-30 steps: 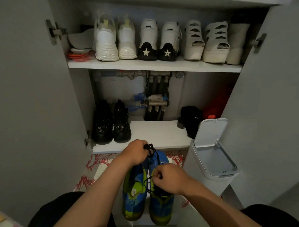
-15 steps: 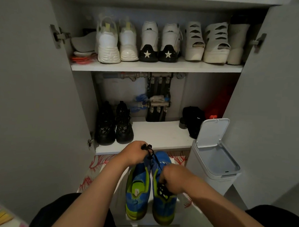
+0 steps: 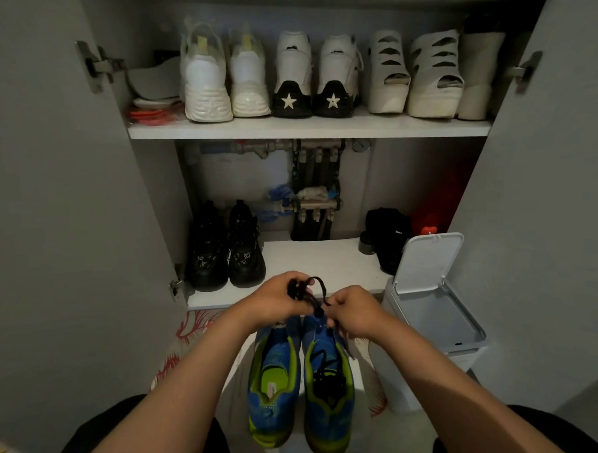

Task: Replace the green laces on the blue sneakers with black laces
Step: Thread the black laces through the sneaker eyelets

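Two blue sneakers with lime-green lining stand side by side on the floor in front of me, heels toward me: the left sneaker [image 3: 272, 389] and the right sneaker [image 3: 329, 395]. A black lace [image 3: 325, 374] lies bunched in the right sneaker's opening and runs up to my hands. My left hand [image 3: 275, 302] grips a bundle of black lace [image 3: 296, 289] above the toes. My right hand [image 3: 353, 312] pinches the same lace close beside it. No green laces are visible.
An open cupboard stands ahead, its doors swung out at both sides. Black shoes [image 3: 226, 247] sit on the lower shelf [image 3: 323, 258], white shoes [image 3: 249, 73] on the upper shelf. A white bin [image 3: 434, 314] with its lid raised stands to the right of the sneakers.
My right hand rose from the right sneaker's opening to the toe area, next to my left hand, pulling lace up. The left hand stayed holding the bundle.
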Motion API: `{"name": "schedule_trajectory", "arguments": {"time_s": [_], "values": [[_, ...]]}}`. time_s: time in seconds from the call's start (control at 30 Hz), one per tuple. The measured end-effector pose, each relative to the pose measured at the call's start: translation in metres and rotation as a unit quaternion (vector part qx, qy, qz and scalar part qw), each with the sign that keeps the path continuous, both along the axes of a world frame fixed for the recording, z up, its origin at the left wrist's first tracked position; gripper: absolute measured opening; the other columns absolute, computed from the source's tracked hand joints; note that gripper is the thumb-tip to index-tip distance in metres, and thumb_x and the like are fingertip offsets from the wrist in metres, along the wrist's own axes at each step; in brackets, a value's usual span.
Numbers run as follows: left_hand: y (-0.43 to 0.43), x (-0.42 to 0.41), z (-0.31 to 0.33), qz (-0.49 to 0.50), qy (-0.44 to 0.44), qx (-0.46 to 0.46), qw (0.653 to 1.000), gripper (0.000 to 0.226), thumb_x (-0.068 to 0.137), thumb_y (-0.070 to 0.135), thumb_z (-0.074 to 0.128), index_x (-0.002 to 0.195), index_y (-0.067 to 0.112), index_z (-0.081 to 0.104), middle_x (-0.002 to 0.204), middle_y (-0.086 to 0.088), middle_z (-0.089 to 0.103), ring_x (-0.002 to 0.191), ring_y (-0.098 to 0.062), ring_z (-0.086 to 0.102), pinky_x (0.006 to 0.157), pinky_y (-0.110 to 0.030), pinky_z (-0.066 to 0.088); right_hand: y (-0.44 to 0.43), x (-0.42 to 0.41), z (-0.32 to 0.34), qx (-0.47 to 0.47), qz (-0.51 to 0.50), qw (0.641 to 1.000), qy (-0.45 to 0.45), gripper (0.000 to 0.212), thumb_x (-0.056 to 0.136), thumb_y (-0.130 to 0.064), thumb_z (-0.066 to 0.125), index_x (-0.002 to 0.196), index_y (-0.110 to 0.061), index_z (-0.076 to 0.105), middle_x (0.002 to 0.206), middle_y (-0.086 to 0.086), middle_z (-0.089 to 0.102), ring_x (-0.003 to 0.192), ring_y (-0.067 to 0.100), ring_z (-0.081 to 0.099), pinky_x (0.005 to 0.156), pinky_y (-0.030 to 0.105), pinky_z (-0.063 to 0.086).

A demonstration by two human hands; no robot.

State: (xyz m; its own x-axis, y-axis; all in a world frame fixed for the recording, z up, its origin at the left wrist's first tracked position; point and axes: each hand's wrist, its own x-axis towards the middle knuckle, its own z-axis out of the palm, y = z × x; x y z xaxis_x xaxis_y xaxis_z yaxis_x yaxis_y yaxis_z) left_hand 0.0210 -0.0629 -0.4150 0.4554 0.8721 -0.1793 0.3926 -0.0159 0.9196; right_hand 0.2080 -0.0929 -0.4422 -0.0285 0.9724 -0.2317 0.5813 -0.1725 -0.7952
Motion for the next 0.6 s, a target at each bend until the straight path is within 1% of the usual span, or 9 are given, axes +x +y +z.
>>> {"name": "schedule_trajectory", "arguments": {"time_s": [0.1,0.17,0.23,0.3,0.37,0.47,0.5,0.53,0.6], "values": [[0.004,0.006,-0.009,-0.096,0.103,0.008,0.990,0.068,0.076,0.003,0.080,0.134,0.023,0.051,0.124,0.007,0.059,0.111,-0.011,0.059,0.085,-0.012,0.049,0.006,0.011,-0.002,0.017,-0.040,0.992,-0.118,0.039,0.094,-0.020,0.066,0.057,-0.013,0.054,0.057,0.000,0.058,0.051,0.009,0.054,0.053,0.021,0.041],[0.008,0.011,-0.011,-0.160,0.117,-0.040,0.979,0.069,0.079,0.003,0.078,0.137,0.027,0.050,0.135,0.008,0.055,0.122,-0.011,0.055,0.098,-0.023,0.048,0.009,0.015,-0.002,0.024,-0.058,0.987,-0.147,0.040,0.094,-0.023,0.066,0.057,-0.015,0.054,0.063,0.002,0.056,0.064,0.017,0.055,0.059,0.024,0.041],[0.012,0.013,-0.012,-0.178,0.132,-0.042,0.974,0.064,0.083,0.010,0.076,0.138,0.029,0.052,0.140,0.008,0.055,0.122,-0.012,0.056,0.101,-0.029,0.048,0.013,0.017,0.002,0.033,-0.063,0.983,-0.169,0.032,0.094,-0.022,0.064,0.064,-0.013,0.065,0.066,0.003,0.058,0.068,0.020,0.057,0.055,0.025,0.038],[0.017,0.014,-0.012,-0.141,0.117,-0.052,0.982,0.046,0.091,0.016,0.068,0.134,0.025,0.057,0.131,0.004,0.062,0.108,-0.011,0.062,0.088,-0.030,0.056,0.015,0.016,0.005,0.051,-0.062,0.982,-0.170,0.025,0.094,-0.019,0.062,0.073,-0.008,0.070,0.069,0.005,0.062,0.071,0.021,0.058,0.051,0.025,0.036],[0.022,0.013,-0.011,-0.066,0.126,-0.039,0.989,0.034,0.097,0.017,0.058,0.132,0.020,0.059,0.117,-0.004,0.067,0.089,-0.015,0.069,0.068,-0.030,0.060,0.017,0.015,0.007,0.073,-0.057,0.985,-0.145,0.020,0.096,-0.021,0.061,0.087,-0.012,0.076,0.081,0.005,0.069,0.076,0.018,0.060,0.059,0.024,0.038],[0.031,0.004,-0.009,0.022,0.169,0.073,0.983,0.031,0.100,0.014,0.049,0.128,0.024,0.059,0.113,0.003,0.068,0.064,-0.014,0.070,0.052,-0.020,0.051,0.021,0.011,0.009,0.110,-0.051,0.986,-0.119,0.019,0.097,-0.025,0.061,0.103,-0.019,0.078,0.091,-0.003,0.071,0.080,0.012,0.061,0.068,0.023,0.040],[0.033,0.000,-0.008,0.036,0.172,0.111,0.978,0.030,0.101,0.013,0.047,0.125,0.026,0.061,0.111,0.007,0.068,0.057,-0.010,0.066,0.051,-0.017,0.048,0.023,0.010,0.010,0.117,-0.041,0.987,-0.098,0.018,0.097,-0.024,0.061,0.102,-0.021,0.078,0.087,-0.006,0.070,0.077,0.009,0.061,0.067,0.022,0.042],[0.035,-0.003,-0.008,0.050,0.171,0.147,0.973,0.031,0.101,0.012,0.045,0.123,0.026,0.062,0.111,0.008,0.068,0.055,-0.005,0.062,0.055,-0.017,0.048,0.024,0.008,0.012,0.119,-0.026,0.990,-0.071,0.017,0.096,-0.024,0.062,0.098,-0.021,0.078,0.082,-0.009,0.070,0.073,0.007,0.061,0.066,0.022,0.044],[0.036,-0.010,-0.007,0.071,0.152,0.206,0.964,0.033,0.101,0.011,0.046,0.125,0.026,0.063,0.118,0.008,0.068,0.065,-0.003,0.058,0.073,-0.023,0.051,0.025,0.002,0.018,0.115,0.009,0.993,-0.019,0.016,0.094,-0.018,0.064,0.093,-0.022,0.079,0.082,-0.009,0.073,0.075,0.004,0.066,0.072,0.024,0.053]]}}
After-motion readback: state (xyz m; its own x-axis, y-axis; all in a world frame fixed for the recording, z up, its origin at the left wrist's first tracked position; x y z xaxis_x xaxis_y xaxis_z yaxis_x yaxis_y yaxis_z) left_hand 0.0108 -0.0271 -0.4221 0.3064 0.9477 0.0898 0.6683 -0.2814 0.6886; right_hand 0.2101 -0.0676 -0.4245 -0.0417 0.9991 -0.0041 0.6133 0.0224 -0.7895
